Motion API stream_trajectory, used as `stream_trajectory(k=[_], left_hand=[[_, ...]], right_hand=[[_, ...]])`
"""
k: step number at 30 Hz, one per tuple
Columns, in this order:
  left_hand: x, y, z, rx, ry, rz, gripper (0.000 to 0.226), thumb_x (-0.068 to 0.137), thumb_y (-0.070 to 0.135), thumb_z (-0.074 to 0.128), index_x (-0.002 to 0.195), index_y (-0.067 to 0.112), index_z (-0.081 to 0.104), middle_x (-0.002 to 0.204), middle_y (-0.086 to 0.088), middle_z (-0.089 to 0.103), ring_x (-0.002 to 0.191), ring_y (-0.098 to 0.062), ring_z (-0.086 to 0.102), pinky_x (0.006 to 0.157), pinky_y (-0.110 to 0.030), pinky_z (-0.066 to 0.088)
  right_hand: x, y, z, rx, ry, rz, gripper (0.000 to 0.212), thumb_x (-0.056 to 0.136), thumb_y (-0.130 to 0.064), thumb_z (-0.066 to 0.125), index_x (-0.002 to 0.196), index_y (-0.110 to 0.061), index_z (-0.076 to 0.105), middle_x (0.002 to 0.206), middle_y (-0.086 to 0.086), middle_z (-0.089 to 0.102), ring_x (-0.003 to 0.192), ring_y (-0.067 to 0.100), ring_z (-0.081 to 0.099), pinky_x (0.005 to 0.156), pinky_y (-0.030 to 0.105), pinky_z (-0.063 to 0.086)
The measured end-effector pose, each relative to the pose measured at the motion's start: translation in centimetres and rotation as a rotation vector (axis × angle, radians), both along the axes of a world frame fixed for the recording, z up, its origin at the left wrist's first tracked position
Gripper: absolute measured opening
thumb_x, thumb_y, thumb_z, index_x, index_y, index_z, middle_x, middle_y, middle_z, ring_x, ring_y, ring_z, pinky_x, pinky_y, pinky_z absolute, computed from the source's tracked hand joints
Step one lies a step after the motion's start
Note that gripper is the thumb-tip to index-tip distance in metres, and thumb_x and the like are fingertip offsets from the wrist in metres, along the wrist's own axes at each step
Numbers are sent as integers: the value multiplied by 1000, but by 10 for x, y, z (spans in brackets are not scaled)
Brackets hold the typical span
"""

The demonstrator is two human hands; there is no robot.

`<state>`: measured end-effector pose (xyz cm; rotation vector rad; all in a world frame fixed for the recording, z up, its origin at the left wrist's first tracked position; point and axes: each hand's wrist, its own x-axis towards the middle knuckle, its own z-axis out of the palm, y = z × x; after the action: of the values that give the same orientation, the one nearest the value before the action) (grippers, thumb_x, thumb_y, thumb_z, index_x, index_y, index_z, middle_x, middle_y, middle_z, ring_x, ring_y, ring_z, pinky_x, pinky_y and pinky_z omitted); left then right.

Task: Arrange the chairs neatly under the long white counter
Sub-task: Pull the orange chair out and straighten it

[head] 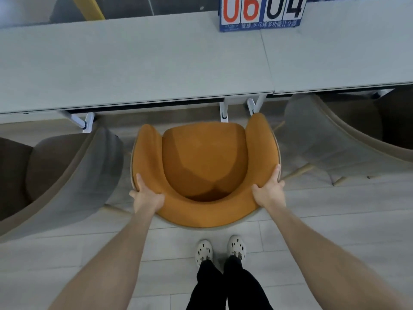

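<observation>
Directly below the camera: an orange upholstered tub chair (204, 166), seat facing the long white bench (134, 63), its open front just short of the bench's near edge, not yet under it. Chair legs hidden by the shell.

Left hand (146, 196) grips the curved backrest at its left rear; fingers (140, 182) wrapped over the outer rim, thumb on the padded top. Right hand (269, 191) does the same at the right rear, fingers (277, 173) clamped along the outer edge. Both forearms bare, reaching forward.

Left of the orange chair, close beside it: a grey tub chair (73, 173), cut off by the left frame edge, seat in shadow. Right: another grey chair (324, 135), front tucked under the bench, pale wooden legs partly showing, right side cropped.

White folding bench legs (88, 123) show below the near edge. On the far side of the benchtop, a flip scoreboard (261, 12) reading 06 in red and 04 in black, top cut off; small print below too blurred to read.

Near floor: pale tiles (335, 220), white perforated clogs (203, 252), black trousers.
</observation>
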<state>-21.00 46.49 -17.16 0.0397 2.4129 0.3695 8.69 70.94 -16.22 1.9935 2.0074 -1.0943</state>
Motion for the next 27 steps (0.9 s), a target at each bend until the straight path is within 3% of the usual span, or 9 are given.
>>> stream_trajectory(k=[3,7,11,13,17,19,27], left_hand=[[3,-1,4,11,-13,1,123,87,25,74,162,49,-21,167,-23,9,117,-47,61,106,-52,53],[8,-2,8,22,-14,1,123,88,23,74,162,48,-21,166,-22,10,111,-44,62,103,-49,54],[15,-3,13,29,0,-23,119,91,21,71,164,44,-20,166,-24,10,75,-27,54,90,-41,50],[17,-3,14,27,16,-21,117,92,21,69,164,44,-20,165,-23,12,66,-21,46,85,-39,48],[17,-4,13,32,22,-16,118,91,20,70,165,43,-18,161,-23,17,71,-25,51,87,-40,49],[17,-5,12,33,23,-12,118,90,21,71,165,44,-18,160,-22,18,77,-30,55,90,-43,52],[17,-5,15,37,25,-12,120,92,20,74,165,43,-18,161,-23,18,70,-25,48,89,-43,50]], right_hand=[[1,0,4,-3,-10,30,112,98,-36,65,165,-36,-25,155,25,30,108,43,62,95,49,55],[2,0,8,-14,-20,39,111,99,-36,65,165,-36,-24,156,26,30,92,34,57,87,46,54],[3,-2,13,-26,-14,34,111,99,-35,66,165,-36,-23,160,25,27,89,30,52,83,42,49],[4,-1,14,-16,-14,37,112,99,-36,67,165,-37,-24,161,26,26,86,29,52,82,41,49],[4,0,16,-8,-25,44,113,98,-36,67,165,-36,-24,160,26,27,69,15,46,80,40,49],[4,-2,18,-4,-20,37,112,98,-35,67,165,-36,-23,160,26,27,68,13,44,78,40,48],[3,-4,23,-21,-2,22,111,99,-33,66,165,-36,-23,160,25,27,69,14,47,74,39,47]])
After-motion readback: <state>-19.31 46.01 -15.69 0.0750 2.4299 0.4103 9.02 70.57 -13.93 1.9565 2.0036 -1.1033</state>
